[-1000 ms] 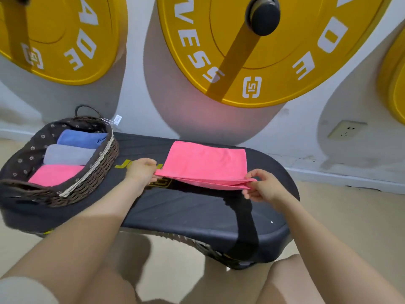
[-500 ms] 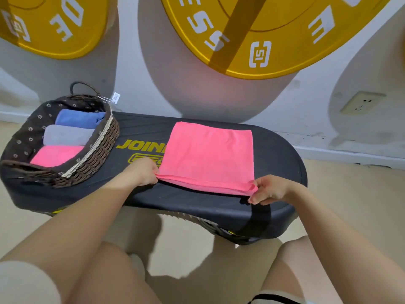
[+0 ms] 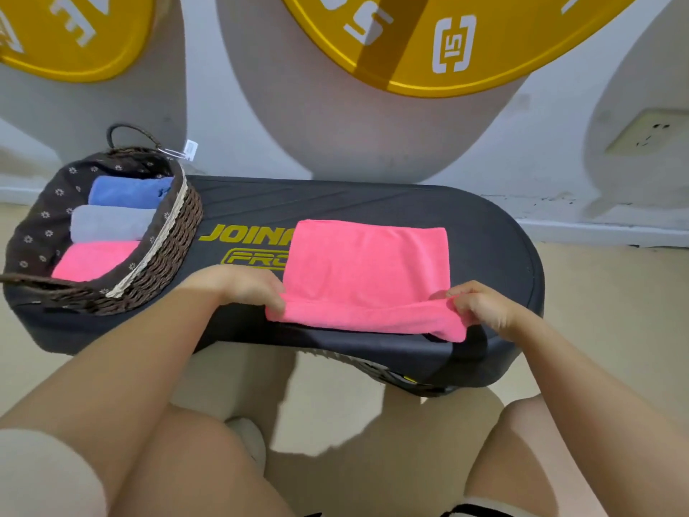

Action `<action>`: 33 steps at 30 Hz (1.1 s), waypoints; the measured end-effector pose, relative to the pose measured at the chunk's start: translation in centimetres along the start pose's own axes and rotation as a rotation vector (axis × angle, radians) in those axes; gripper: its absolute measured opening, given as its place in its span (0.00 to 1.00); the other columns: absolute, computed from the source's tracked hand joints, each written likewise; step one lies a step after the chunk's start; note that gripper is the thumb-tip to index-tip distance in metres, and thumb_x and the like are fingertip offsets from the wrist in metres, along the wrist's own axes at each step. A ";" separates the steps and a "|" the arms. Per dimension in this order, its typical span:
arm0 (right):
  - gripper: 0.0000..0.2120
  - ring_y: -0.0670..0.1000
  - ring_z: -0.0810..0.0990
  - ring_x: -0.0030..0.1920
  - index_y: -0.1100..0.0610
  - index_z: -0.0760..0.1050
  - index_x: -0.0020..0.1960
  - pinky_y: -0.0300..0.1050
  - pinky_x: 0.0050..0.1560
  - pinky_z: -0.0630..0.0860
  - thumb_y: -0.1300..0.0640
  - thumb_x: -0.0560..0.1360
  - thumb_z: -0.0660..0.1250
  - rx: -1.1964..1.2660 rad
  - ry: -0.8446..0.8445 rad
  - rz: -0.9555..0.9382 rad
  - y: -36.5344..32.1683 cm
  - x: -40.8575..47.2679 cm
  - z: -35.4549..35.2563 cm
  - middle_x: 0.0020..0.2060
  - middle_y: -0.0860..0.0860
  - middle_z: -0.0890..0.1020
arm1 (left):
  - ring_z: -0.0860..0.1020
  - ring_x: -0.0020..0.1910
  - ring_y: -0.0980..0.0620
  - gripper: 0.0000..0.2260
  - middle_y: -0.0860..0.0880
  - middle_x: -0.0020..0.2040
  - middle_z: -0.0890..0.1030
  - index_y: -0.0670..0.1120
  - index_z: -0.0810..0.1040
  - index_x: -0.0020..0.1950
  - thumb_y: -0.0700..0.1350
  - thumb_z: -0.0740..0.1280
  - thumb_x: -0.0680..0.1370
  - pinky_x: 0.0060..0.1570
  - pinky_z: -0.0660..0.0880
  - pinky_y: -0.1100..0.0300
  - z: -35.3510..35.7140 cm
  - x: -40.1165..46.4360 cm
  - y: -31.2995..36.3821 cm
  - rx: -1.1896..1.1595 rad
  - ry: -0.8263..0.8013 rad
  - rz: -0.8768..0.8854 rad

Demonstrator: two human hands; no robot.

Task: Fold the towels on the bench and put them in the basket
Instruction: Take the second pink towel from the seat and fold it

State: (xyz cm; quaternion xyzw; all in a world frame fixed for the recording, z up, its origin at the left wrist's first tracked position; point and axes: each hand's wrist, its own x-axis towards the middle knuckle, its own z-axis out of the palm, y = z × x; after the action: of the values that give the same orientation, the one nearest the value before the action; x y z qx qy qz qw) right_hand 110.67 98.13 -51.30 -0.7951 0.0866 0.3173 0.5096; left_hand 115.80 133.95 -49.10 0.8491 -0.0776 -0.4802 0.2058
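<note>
A pink towel [image 3: 367, 266] lies folded on the black bench [image 3: 484, 248], covering part of its yellow lettering. My left hand [image 3: 242, 285] pinches the towel's near left corner. My right hand [image 3: 481, 304] pinches the near right corner, where the edge curls up. A brown woven basket [image 3: 167, 255] with dark flowered lining stands on the bench's left end. Inside it lie a blue towel [image 3: 126, 190], a grey towel [image 3: 108, 222] and a pink towel [image 3: 93, 259], each folded.
Large yellow weight plates [image 3: 447, 50] hang on the white wall behind the bench. A wall socket [image 3: 648, 132] is at the right. My bare knees are below the bench's near edge, over a beige floor [image 3: 604, 292].
The towel's near edge, held lifted a second ago, has come down onto the bench and toward me. Both hands kept hold of the corners. The camera tilted downward.
</note>
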 end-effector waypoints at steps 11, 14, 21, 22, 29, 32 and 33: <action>0.08 0.51 0.72 0.39 0.63 0.76 0.45 0.45 0.41 0.67 0.66 0.75 0.58 0.325 0.440 -0.055 -0.6 4.8 -0.1 0.37 0.54 0.76 | 0.78 0.49 0.50 0.06 0.46 0.51 0.79 0.46 0.75 0.50 0.39 0.58 0.80 0.53 0.75 0.57 -0.7 5.5 -0.7 -1.006 0.466 0.217; 0.09 0.53 0.72 0.44 0.66 0.73 0.51 0.47 0.45 0.67 0.62 0.77 0.57 0.258 0.542 0.023 -0.6 6.8 -0.3 0.43 0.56 0.76 | 0.73 0.38 0.53 0.08 0.48 0.39 0.76 0.48 0.75 0.43 0.41 0.59 0.80 0.39 0.70 0.59 -1.0 7.7 -0.2 -1.006 0.585 0.191; 0.13 0.55 0.71 0.46 0.64 0.69 0.54 0.47 0.46 0.65 0.55 0.81 0.52 -0.109 0.744 0.061 -0.7 9.8 -0.6 0.45 0.56 0.73 | 0.65 0.37 0.52 0.11 0.50 0.33 0.68 0.42 0.72 0.40 0.43 0.58 0.81 0.34 0.62 0.61 -2.4 11.8 0.4 -0.698 0.935 0.112; 0.13 0.56 0.71 0.46 0.64 0.68 0.54 0.47 0.45 0.65 0.55 0.81 0.51 -0.142 0.758 0.064 -0.7 10.2 -0.7 0.45 0.56 0.74 | 0.65 0.38 0.51 0.12 0.50 0.31 0.67 0.42 0.71 0.38 0.43 0.58 0.81 0.33 0.59 0.58 -2.6 12.2 0.5 -0.637 0.965 0.085; 0.13 0.60 0.74 0.46 0.61 0.69 0.53 0.48 0.43 0.67 0.52 0.81 0.53 -0.273 0.818 0.141 -1.1 11.7 -0.8 0.48 0.60 0.79 | 0.75 0.51 0.43 0.12 0.41 0.50 0.80 0.40 0.76 0.55 0.46 0.58 0.80 0.46 0.65 0.58 -3.4 14.5 0.8 -0.432 1.033 -0.021; 0.15 0.60 0.76 0.53 0.62 0.70 0.58 0.48 0.47 0.68 0.51 0.80 0.55 -0.167 0.818 0.130 -1.5 10.9 -0.3 0.53 0.60 0.78 | 0.75 0.57 0.39 0.18 0.39 0.55 0.79 0.42 0.68 0.67 0.50 0.59 0.80 0.55 0.69 0.53 -3.0 14.0 1.7 -0.503 1.031 -0.076; 0.16 0.60 0.75 0.55 0.63 0.70 0.59 0.47 0.48 0.68 0.52 0.80 0.56 -0.135 0.817 0.125 -1.6 10.2 -0.1 0.55 0.60 0.78 | 0.75 0.57 0.39 0.20 0.38 0.54 0.79 0.41 0.65 0.68 0.50 0.59 0.80 0.55 0.69 0.53 -2.8 13.5 1.9 -0.545 1.024 -0.085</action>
State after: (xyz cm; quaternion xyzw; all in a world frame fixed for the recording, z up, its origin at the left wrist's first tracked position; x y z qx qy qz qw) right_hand 119.49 100.68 -56.08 -0.8804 0.3087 0.0111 0.3598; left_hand 125.40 128.58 -57.61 0.8920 0.1925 -0.0188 0.4087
